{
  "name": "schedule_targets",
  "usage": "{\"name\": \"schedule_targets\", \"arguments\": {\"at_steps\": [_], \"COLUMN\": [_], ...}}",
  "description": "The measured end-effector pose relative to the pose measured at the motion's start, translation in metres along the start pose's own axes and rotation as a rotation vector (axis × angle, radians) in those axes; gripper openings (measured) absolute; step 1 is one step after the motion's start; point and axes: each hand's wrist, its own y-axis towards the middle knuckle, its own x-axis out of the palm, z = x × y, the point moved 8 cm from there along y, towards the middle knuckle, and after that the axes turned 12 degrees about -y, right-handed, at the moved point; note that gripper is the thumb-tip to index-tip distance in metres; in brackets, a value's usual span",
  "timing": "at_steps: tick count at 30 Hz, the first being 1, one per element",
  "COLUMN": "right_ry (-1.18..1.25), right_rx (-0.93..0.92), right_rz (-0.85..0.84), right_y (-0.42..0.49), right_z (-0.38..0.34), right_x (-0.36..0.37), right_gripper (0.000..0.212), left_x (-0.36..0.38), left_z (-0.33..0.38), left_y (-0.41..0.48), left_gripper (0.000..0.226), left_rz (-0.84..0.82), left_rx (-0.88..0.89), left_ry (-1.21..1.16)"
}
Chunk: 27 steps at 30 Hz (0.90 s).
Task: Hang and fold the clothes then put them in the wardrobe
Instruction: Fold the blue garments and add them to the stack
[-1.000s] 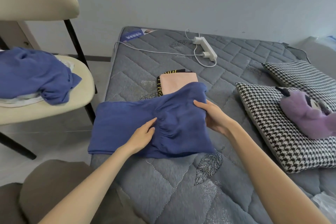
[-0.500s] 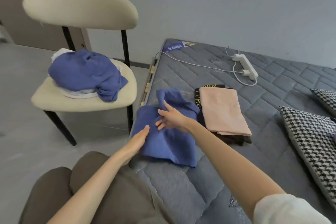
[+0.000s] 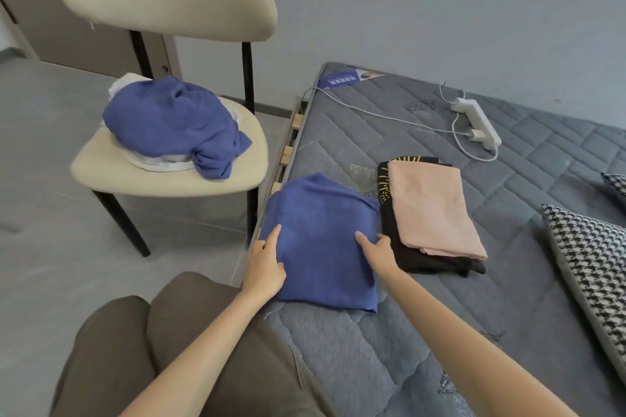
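Blue knit garment (image 3: 325, 240), folded into a rough rectangle, lies flat at the left edge of the grey quilted mattress (image 3: 389, 349), directly in front of me.

- Left hand (image 3: 266, 264): rests on the garment's near-left side, forefinger straight on top of the cloth and thumb on the cloth too. The remaining fingers sit at the left fold. Nothing is gripped.
- Right hand (image 3: 379, 249): sits at the garment's right edge, one digit laid across the top and the others at the fold. I cannot tell whether they are tucked under it or only pressing.
- The garment spans the gap between my two hands, and most of it lies beyond them.

Just beside the right hand is a folded pink garment (image 3: 433, 206) stacked on a folded black garment (image 3: 426, 262) with yellow print. That stack touches the blue one's right edge.

Further back on the mattress are a white power strip (image 3: 479, 122) with its cable (image 3: 372, 110) and a blue label (image 3: 342, 78) at the corner. A houndstooth pillow (image 3: 592, 267) is on the right.

To the left, on the floor, stands a cream chair (image 3: 169, 176). It carries a crumpled blue garment (image 3: 176, 122) over white clothes (image 3: 159, 162). My brown trousers (image 3: 152, 349) fill the lower left.
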Motion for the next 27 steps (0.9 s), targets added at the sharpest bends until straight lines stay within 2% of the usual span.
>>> {"name": "schedule_targets", "arguments": {"at_steps": [4,8,11,15,19,22,25,27], "right_ry": [0.249,0.327,0.415,0.293,-0.035,-0.165,-0.272,-0.277], "right_rx": [0.058,0.065,-0.04,-0.297,-0.641,-0.635,-0.57,-0.505], "right_rz": [-0.09,-0.281,-0.338,-0.21,0.099,0.125,0.223,0.24], "right_y": [0.008,0.008,0.005,-0.009,-0.039,-0.051,-0.057,-0.058], "right_z": [0.0,-0.001,-0.015,-0.044,-0.087,-0.089,-0.074,-0.061], "right_x": [0.004,0.013,0.014,-0.012,-0.077,-0.108,-0.141,-0.153], "right_gripper": [0.045,0.06,0.051,0.038,0.021,0.008,0.018,0.012], "left_x": [0.002,0.016,0.02,0.022,0.034,0.058,0.088,0.106], "left_z": [0.007,0.009,0.008,0.015,0.036,0.05,0.062,0.068], "left_y": [-0.001,0.001,0.002,0.002,-0.003,-0.01,-0.019,-0.025], "left_gripper": [0.068,0.068,0.071,0.071,0.066,0.064,0.063,0.062], "left_rz": [-0.001,-0.162,-0.222,-0.238,-0.293,-0.401,-0.508,-0.563], "left_rx": [0.148,0.214,0.184,0.141,0.186,0.219,0.223,0.224], "left_ry": [0.276,0.434,0.488,0.452,0.338,0.299,0.232,0.211]}}
